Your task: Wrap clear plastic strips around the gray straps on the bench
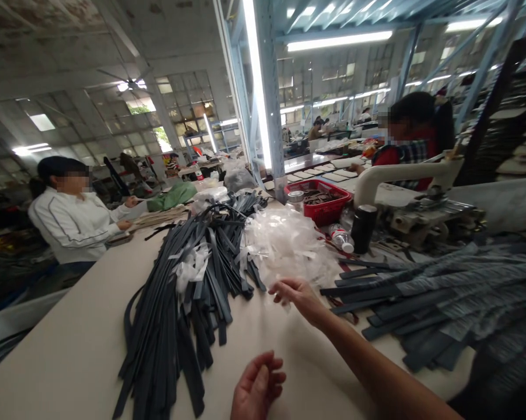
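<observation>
My right hand (297,298) reaches over the table at the near edge of a heap of clear plastic film (284,239). Its fingers are bent, and a thin, see-through scrap of film seems to hang at them; the thumb is mostly hidden. Closer to me, my left hand (258,386) hovers above the tabletop with fingers loosely curled and nothing visible in them. A large bundle of dark grey flat strips (171,326) lies to the left of both hands, with crumpled film (193,265) on top. More grey strips (438,303), some under clear film, are piled at right.
Behind the film heap are a red basket (322,201), a plastic bottle (342,238) and a black cylinder (363,228). A sewing machine (420,204) stands at right. One person in white (73,219) works at left, another (414,140) beyond the machine. A blue post (263,105) rises behind.
</observation>
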Demonstrator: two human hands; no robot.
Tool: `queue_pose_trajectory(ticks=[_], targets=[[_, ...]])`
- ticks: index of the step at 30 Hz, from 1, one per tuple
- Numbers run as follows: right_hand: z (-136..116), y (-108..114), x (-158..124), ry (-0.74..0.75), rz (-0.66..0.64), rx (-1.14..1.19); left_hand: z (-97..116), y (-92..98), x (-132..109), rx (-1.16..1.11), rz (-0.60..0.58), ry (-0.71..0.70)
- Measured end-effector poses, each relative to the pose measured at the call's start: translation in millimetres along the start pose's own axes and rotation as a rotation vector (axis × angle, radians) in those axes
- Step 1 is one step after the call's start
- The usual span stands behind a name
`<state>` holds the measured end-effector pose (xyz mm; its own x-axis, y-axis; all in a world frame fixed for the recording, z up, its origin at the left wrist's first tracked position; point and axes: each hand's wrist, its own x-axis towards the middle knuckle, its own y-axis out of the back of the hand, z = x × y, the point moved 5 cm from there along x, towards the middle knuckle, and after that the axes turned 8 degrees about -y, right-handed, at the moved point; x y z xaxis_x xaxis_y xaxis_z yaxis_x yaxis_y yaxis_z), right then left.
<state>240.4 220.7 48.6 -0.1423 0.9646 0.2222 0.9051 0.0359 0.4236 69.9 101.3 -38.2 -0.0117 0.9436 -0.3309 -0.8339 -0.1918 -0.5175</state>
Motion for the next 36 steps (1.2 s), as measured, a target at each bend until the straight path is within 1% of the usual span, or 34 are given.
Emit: queue_pose_trajectory(ticks=[2,3,6,8,10,12,14,17,19,20,21,22,23,26,27,28,29,30,31,33,34,35,36], targets=[[-8.7,-6.3,-9.0,0.062,-0.044,0.047,19.8,-4.2,7.8,0.056,0.022,-0.099],[-14.0,-9.4,-13.6,0.099,-0.072,0.061,29.8,-7.1,10.9,0.086,0.015,-0.140],[-28.1,-19.5,-26.6,0.202,-0.165,0.057,52.1,-18.9,17.8,0.141,-0.076,-0.196],[-32.0,-26.3,-32.6,0.250,-0.211,0.021,62.6,-24.6,21.5,0.107,-0.107,-0.227],[-30.9,-32.6,-35.5,0.284,-0.243,-0.019,72.8,-24.5,24.2,0.055,-0.066,-0.288],[-26.7,-37.1,-35.6,0.308,-0.256,-0.051,82.2,-19.9,24.9,0.049,-0.015,-0.353],[-22.9,-37.9,-33.3,0.322,-0.232,-0.075,88.8,-11.8,22.7,0.100,0.019,-0.395],[-25.4,-29.1,-30.3,0.324,-0.106,-0.076,94.6,3.9,13.6,0.295,0.055,-0.490],[-34.4,-18.7,-33.8,0.322,0.012,-0.052,97.0,11.0,4.7,0.481,0.053,-0.606],[-40.0,-14.8,-38.2,0.314,0.051,-0.026,98.3,12.5,-0.4,0.571,0.042,-0.687],[-44.8,-13.4,-44.0,0.283,0.050,0.029,99.7,12.7,-5.6,0.656,0.027,-0.776],[-47.9,-15.9,-50.8,0.220,-0.004,0.117,101.1,11.9,-11.0,0.737,0.007,-0.869],[-49.2,-23.1,-58.9,0.126,-0.116,0.237,102.8,10.2,-16.4,0.811,-0.017,-0.967],[-48.3,-65.2,-93.5,-0.246,-0.607,0.649,107.2,1.1,-33.0,1.035,-0.121,-1.268],[-47.5,-78.3,-104.2,-0.356,-0.709,0.762,108.1,-2.4,-39.1,1.108,-0.155,-1.372],[-45.8,-89.4,-112.0,-0.460,-0.760,0.864,107.8,-6.2,-45.3,1.178,-0.199,-1.466],[-43.1,-97.9,-116.3,-0.558,-0.760,0.955,106.3,-9.8,-51.0,1.246,-0.249,-1.537],[-39.9,-103.3,-117.2,-0.632,-0.718,1.017,103.6,-12.8,-56.0,1.301,-0.298,-1.581],[-36.8,-105.6,-115.2,-0.674,-0.655,1.045,100.2,-15.2,-60.8,1.340,-0.342,-1.609],[-33.3,-101.9,-105.7,-0.663,-0.536,1.007,90.7,-17.9,-68.8,1.383,-0.416,-1.620],[-33.0,-96.7,-99.3,-0.626,-0.482,0.963,86.5,-17.2,-71.3,1.376,-0.406,-1.603],[-32.9,-90.3,-93.0,-0.588,-0.433,0.921,83.6,-14.6,-71.8,1.347,-0.354,-1.558],[-33.0,-83.8,-87.3,-0.559,-0.394,0.886,81.5,-10.0,-69.8,1.296,-0.280,-1.473]])
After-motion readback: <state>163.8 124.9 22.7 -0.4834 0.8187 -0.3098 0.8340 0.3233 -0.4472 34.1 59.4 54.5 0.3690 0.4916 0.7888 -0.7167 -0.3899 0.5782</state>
